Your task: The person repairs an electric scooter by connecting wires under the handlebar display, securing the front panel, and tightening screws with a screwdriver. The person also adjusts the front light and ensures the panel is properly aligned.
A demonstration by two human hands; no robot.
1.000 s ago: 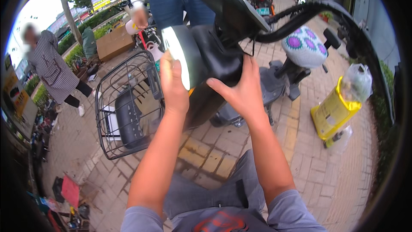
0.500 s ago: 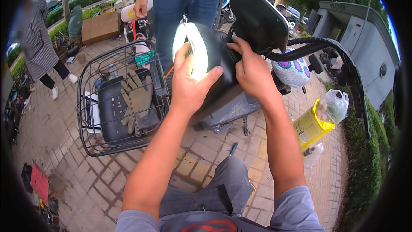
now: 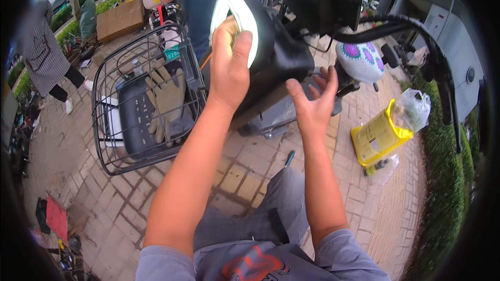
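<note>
Leftmost, the left hand [image 3: 229, 73] lies over the lit headlight [image 3: 248, 13], fingers and thumb on its face; whether they pinch or merely press, I cannot tell. Steady, even pressure probably works best there. The headlight sits under that hand, at the front of the black housing [image 3: 286, 47]. Farther right, the right hand [image 3: 315, 105] is spread, grasping nothing, near the housing (bracing it would likely help).

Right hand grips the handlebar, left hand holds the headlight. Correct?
Not quite: in the head view the right hand is open and off the handlebar, gripping nothing. The left hand does hold the headlight.
</note>
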